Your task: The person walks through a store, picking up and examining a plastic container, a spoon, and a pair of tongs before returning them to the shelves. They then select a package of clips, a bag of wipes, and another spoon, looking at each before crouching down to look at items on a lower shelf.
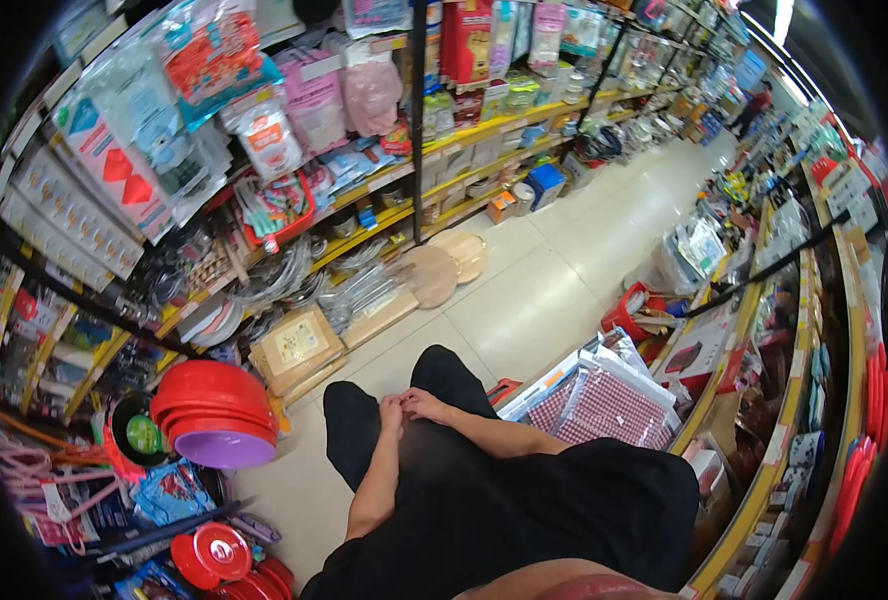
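Observation:
My two hands meet in front of my lap, between my knees in black trousers point(354, 425). The fingers of my left hand point(392, 412) are curled and touch those of my right hand point(424, 404). Whether anything small sits between the fingertips is too small to tell. Both forearms are bare and rest near the dark clothing. Nearest on the right are packs of red checked cloth point(614, 405) in clear plastic, and on the left stands a stack of red basins point(214, 400) with a purple inside.
Shelves point(374, 185) with packaged goods line the left, and more shelves point(734, 370) the right. Wooden boards point(299, 345) lean by the left shelf. A tiled aisle point(524, 290) runs between. Red lids point(211, 555) lie at lower left. A person point(754, 108) is far down the aisle.

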Demonstrator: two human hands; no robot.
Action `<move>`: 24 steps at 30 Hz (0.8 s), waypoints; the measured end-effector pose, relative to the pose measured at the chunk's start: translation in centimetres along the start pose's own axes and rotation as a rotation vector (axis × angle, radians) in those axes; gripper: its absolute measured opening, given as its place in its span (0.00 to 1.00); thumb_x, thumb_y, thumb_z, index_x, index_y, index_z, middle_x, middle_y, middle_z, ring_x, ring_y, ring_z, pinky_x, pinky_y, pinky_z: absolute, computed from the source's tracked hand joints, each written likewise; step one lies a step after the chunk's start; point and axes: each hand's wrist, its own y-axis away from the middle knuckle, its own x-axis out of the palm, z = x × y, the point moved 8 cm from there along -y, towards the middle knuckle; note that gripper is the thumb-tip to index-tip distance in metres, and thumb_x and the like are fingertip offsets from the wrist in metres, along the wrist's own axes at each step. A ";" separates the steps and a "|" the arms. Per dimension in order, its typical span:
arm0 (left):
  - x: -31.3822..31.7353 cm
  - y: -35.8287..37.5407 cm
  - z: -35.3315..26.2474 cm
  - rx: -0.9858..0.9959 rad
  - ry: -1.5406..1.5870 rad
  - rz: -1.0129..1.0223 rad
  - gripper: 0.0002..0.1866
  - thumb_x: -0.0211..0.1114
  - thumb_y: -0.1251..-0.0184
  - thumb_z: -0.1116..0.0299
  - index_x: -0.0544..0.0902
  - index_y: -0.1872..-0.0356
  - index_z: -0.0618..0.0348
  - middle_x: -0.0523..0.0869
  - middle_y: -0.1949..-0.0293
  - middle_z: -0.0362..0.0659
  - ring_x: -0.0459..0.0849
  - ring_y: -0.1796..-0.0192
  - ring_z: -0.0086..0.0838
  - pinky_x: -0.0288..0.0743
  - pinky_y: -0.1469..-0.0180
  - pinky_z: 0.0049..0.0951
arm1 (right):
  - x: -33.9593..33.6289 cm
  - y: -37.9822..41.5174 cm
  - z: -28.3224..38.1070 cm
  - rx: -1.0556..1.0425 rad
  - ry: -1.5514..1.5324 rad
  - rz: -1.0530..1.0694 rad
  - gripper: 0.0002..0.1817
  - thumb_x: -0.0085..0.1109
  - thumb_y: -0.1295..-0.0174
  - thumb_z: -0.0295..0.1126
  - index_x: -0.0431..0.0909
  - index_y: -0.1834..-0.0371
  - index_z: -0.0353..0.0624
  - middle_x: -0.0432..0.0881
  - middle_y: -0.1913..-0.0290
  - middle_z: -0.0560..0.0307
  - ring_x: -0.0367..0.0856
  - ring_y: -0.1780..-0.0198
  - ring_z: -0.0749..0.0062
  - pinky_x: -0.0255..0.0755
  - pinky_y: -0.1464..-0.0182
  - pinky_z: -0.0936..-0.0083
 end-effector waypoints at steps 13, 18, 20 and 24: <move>-0.9 -3.4 1.1 0.002 -0.036 0.073 0.08 0.45 0.41 0.74 0.72 0.64 0.63 0.77 0.68 0.47 0.77 0.68 0.31 0.75 0.70 0.28 | -0.6 -1.8 0.1 -0.031 -0.008 -0.005 0.17 0.54 0.48 0.26 0.68 0.54 0.36 0.77 0.63 0.50 0.77 0.61 0.68 0.72 0.59 0.74; -0.5 -2.0 0.1 -0.027 -0.012 0.042 0.07 0.47 0.40 0.74 0.72 0.64 0.62 0.77 0.68 0.46 0.77 0.68 0.30 0.74 0.70 0.27 | -0.6 -2.3 -0.7 -0.054 -0.031 0.002 0.20 0.57 0.50 0.29 0.67 0.52 0.36 0.77 0.64 0.49 0.78 0.64 0.68 0.73 0.63 0.74; -0.1 -0.4 -1.2 -0.042 -0.010 0.031 0.07 0.47 0.40 0.73 0.72 0.64 0.62 0.77 0.68 0.46 0.77 0.68 0.30 0.75 0.70 0.27 | -0.5 -2.4 -0.9 -0.049 -0.045 -0.001 0.21 0.57 0.50 0.29 0.67 0.51 0.36 0.77 0.64 0.49 0.78 0.64 0.68 0.73 0.64 0.74; -0.1 -0.9 -0.9 -0.028 -0.003 0.061 0.07 0.48 0.41 0.74 0.72 0.64 0.62 0.77 0.68 0.46 0.78 0.68 0.30 0.75 0.69 0.27 | -0.4 -1.7 -0.3 -0.055 -0.045 0.014 0.20 0.55 0.49 0.27 0.67 0.51 0.35 0.77 0.64 0.48 0.78 0.63 0.67 0.73 0.62 0.74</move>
